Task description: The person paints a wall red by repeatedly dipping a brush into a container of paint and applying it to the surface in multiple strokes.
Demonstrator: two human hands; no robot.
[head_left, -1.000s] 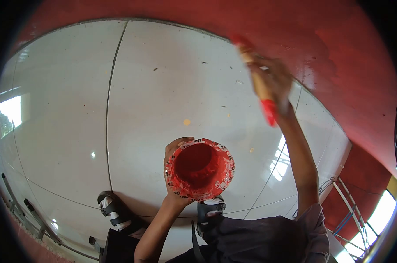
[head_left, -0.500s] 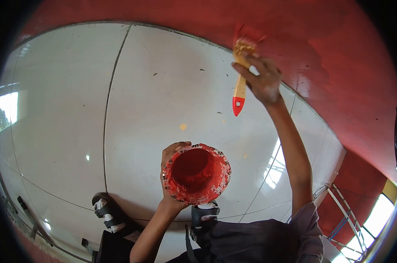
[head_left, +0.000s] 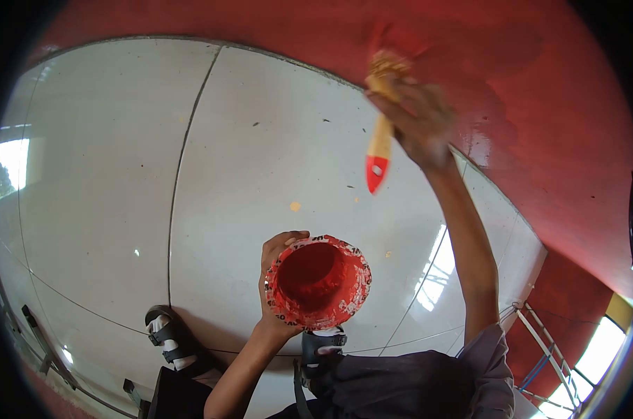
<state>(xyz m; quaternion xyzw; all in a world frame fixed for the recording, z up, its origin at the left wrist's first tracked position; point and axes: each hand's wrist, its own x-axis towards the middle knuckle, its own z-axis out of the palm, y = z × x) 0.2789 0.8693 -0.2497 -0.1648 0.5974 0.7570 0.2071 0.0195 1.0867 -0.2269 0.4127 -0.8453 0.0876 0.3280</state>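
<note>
My right hand [head_left: 422, 122], blurred by motion, is closed around a paintbrush [head_left: 379, 150] with a pale wooden handle and a red tip with a hole. The bristles meet the red wall [head_left: 484, 63], where wet paint glistens. Below, my left hand [head_left: 276, 255] grips a paint cup [head_left: 358, 297] by its side, with the fingers partly hidden behind it. Red paint coats the inside of the cup, and its pale rim carries dark printed marks under red smears.
Glossy white floor tiles [head_left: 260, 167] meet the wall along a curved-looking edge, with specks and yellowish spots on them. My sandalled feet [head_left: 170, 335] stand below. A metal frame [head_left: 550, 349] is at the lower right, and dark rails [head_left: 40, 335] lie at the lower left.
My right hand and the paintbrush have shifted slightly down, still at the wall. The cup sits a little lower and further right in view, as the camera has moved slightly.
</note>
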